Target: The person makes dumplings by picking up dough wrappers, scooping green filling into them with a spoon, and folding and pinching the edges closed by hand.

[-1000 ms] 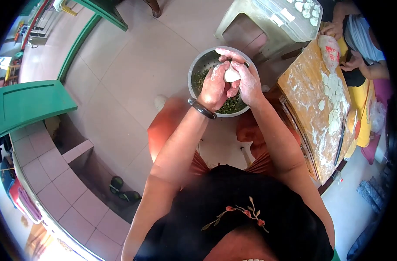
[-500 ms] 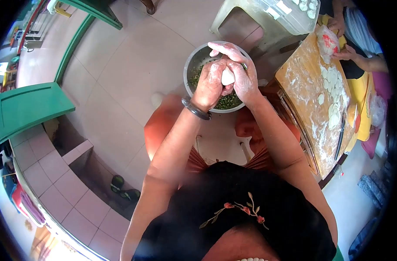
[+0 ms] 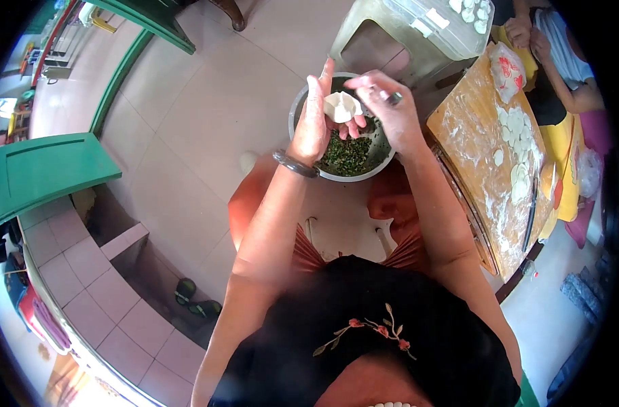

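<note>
A white folded dumpling rests on the fingers of my left hand, above a metal bowl of chopped green filling. The thumb of that hand points up beside the dumpling. My right hand is just right of the dumpling, apart from it, with its fingers loosely spread and a little blurred. No object shows in my right hand. A dark bracelet circles my left wrist.
At the right, a floury wooden board bears several dough rounds, a plastic bag and a dark stick. Another person's hands are beyond it. A lidded plastic box with dumplings stands on a stool.
My hands, earlier pressed together around the dumpling, have parted. My right hand has moved off to the right, leaving the dumpling on my left hand. The other person's hands have come closer together.
</note>
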`<state>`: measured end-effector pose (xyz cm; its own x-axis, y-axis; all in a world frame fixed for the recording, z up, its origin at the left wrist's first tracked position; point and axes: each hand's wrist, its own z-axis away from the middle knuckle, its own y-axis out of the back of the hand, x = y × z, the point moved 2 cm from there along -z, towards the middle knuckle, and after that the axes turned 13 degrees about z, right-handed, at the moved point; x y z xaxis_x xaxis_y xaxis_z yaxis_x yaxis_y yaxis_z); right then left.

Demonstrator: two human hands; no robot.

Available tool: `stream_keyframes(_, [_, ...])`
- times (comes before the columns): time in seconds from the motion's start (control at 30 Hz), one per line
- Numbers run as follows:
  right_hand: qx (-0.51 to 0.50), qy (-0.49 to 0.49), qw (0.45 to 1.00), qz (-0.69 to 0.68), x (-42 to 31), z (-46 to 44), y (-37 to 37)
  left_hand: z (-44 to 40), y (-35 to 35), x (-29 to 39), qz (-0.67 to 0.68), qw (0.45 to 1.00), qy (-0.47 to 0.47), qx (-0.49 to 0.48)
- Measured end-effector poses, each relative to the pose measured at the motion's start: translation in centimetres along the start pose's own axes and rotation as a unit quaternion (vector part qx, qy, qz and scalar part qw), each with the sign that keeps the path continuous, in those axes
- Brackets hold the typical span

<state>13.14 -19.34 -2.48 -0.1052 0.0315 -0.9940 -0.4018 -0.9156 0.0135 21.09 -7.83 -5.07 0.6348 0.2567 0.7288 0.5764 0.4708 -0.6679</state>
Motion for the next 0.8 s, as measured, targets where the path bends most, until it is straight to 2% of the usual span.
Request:
stream_keyframes(0.07, [-0.022, 0.041, 0.992, 0.115, 0.9, -0.3, -0.2, -0.1, 0.2, -0.2, -0.017, 0.999, 0.017, -0.021])
stream_keyframes(0.13, [-0.04, -0.002, 0.998, 0.053, 0.7, -0.1, -0.4, -0.2, 0.3, -0.3, -0.049, 0.998, 0.026, -0.027])
stream_keyframes(0.33, [-0.064, -0.013, 0.994, 0.085, 1.3, 0.1, 0.1, -0.1, 0.5, -0.3, -0.117, 0.99, 0.07, -0.044])
stream_keyframes(0.47, [-0.004, 0.017, 0.999, 0.03, 1.0, 0.6, -0.1, 0.0, 0.3, -0.2, -0.122, 0.99, 0.065, -0.038])
stream_keyframes(0.57, [0.051, 0.055, 0.996, 0.054, 0.7, 0.6, 0.3, -0.2, 0.0, -0.3, -0.07, 0.996, 0.045, -0.04])
stream_keyframes(0.8, [0.101, 0.106, 0.987, 0.061, 1.2, 0.5, 1.0, -0.3, 0.3, -1.2, -0.123, 0.992, 0.004, 0.012])
